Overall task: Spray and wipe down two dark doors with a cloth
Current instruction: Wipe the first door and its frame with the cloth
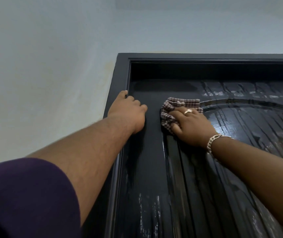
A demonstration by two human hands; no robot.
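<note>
Both hands are up near the top left corner of the door. Left hand rests on it by the frame, fingers loosely bent, holding nothing. Just beside it, the right hand presses the bunched checked cloth against the wet, streaky panel, fingers curled over it.
</note>
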